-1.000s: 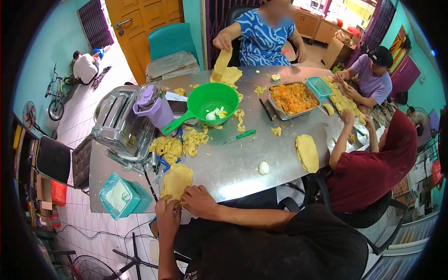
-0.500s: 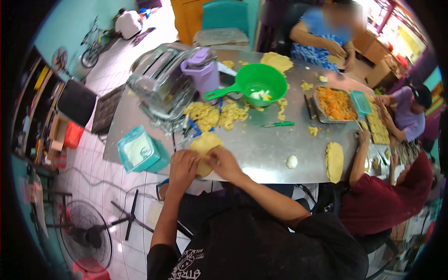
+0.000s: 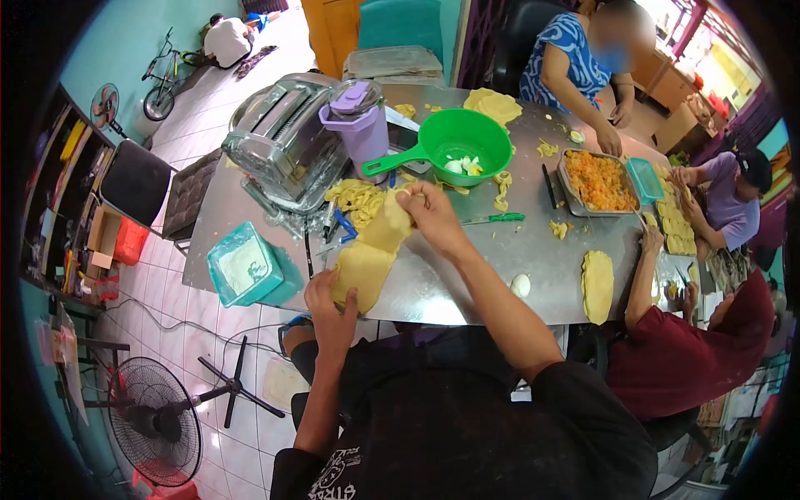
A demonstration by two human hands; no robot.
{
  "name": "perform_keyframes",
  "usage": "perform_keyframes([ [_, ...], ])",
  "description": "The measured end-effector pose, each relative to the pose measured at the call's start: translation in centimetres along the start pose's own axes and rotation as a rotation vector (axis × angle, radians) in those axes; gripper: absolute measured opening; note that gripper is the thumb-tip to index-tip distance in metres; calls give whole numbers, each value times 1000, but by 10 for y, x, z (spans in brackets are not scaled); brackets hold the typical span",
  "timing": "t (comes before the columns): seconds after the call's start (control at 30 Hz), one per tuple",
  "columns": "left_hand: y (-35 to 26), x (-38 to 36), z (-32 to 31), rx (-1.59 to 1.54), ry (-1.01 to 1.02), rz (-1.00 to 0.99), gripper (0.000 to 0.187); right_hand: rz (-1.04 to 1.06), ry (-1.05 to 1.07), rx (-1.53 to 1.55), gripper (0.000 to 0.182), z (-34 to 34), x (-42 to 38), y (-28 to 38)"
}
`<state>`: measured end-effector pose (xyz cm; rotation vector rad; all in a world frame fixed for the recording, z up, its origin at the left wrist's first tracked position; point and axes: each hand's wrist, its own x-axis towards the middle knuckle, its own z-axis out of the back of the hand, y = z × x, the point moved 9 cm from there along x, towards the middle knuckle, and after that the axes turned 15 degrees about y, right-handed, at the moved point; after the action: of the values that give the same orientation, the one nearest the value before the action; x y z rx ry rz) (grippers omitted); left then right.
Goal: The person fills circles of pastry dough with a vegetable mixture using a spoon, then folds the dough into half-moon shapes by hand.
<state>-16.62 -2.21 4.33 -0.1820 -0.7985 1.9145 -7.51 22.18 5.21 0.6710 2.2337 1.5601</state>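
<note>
A flat sheet of yellow dough is stretched at a slant between my two hands. My right hand pinches its upper end, which curls up beneath the fingers. At the lower end my left hand grips the sheet near the table's front edge, thumb on one side. Behind the sheet lies a heap of dough scraps, partly covered by it. A teal tub of white flour stands to the left. The green-handled tool lies just beyond my right wrist.
A metal pasta machine, a lilac lidded jug and a green strainer with egg pieces stand behind. Orange filling fills a tray at the right. An egg and another dough sheet lie nearby. Several people sit around the table.
My right hand has moved up and away, drawing the dough sheet out longer. My left hand stays near the lower end. The person in blue now reaches toward the filling tray.
</note>
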Motion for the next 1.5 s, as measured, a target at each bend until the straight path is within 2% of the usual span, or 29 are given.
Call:
perform_keyframes([
  [0.07, -5, 14, 4, -113, -28, -14, 47, 107, 151, -238, 18, -15, -5, 43],
  [0.1, -10, 22, 1, -123, -15, -27, 47, 108, 132, -244, 18, -15, -12, 57],
  [0.17, -21, 43, -1, -224, -61, -54, 45, 67, 289, -314, 17, -34, -27, 80],
  [0.2, -29, 54, -6, -346, -36, -53, 52, 57, 370, -310, 17, -42, -37, 94],
  [0.23, -35, 64, -16, -358, -18, -73, 52, 60, 342, -317, 17, -36, -45, 102],
  [0.3, -38, 83, -61, -880, 168, -117, 58, 76, 438, -322, 17, -38, -58, 111],
  [0.33, -34, 81, -97, -1028, 453, -8, 63, 62, 404, -344, 19, -26, -61, 106],
  [0.37, -38, 76, -116, -1038, 482, -28, 63, 67, 372, -356, 19, -13, -64, 102],
  [0.43, -103, 43, -150, -2189, 1021, -190, 63, -14, 250, -541, 19, 21, -70, 85],
  [0.47, -111, 31, -157, -2190, 1058, -190, 63, -38, 199, -515, 19, 38, -74, 71],
  [0.53, -104, 7, -184, -2048, 941, 229, 55, -70, 126, -509, 20, 69, -83, 45],
  [0.57, -111, 2, -183, -2049, 955, 235, 55, -104, 84, -500, 21, 83, -87, 31],
  [0.63, -108, -6, -179, -1775, 887, 359, 47, -100, 40, -538, 23, 96, -94, 20],
  [0.77, -111, -6, -172, -1780, 874, 448, 42, -100, -9, -594, 22, 105, -92, 11],
  [0.83, -95, -5, -177, -1648, 864, 538, 39, -126, -8, -569, 22, 106, -83, 3],
  [0.97, -97, 0, -164, -1532, 723, 604, 45, -149, -32, -736, 19, 107, -78, 5],
  [1.03, -95, -6, -164, -1487, 691, 597, 46, -53, -42, -907, 21, 104, -77, 15],
  [1.1, -90, -14, -161, -1442, 670, 590, 47, -67, -45, -923, 23, 113, -77, 20],
  [1.2, -93, -27, -153, -1361, 719, 549, 50, -31, -83, -1019, 27, 128, -93, 38],
  [1.27, -91, -31, -145, -1171, 804, 485, 50, 22, -106, -1098, 28, 134, -112, 56],
  [1.3, -88, -31, -143, -1174, 801, 488, 50, -44, -138, -1118, 29, 139, -126, 61],
  [1.37, -95, -22, -129, -981, 776, 253, 46, -112, -164, -1140, 31, 143, -155, 67],
  [1.43, -102, -8, -123, -889, 747, 202, 39, -240, -14, -1272, 37, 130, -180, 54],
  [1.5, -114, 7, -121, -796, 736, 131, 33, -268, -64, -1298, 40, 118, -200, 47],
])
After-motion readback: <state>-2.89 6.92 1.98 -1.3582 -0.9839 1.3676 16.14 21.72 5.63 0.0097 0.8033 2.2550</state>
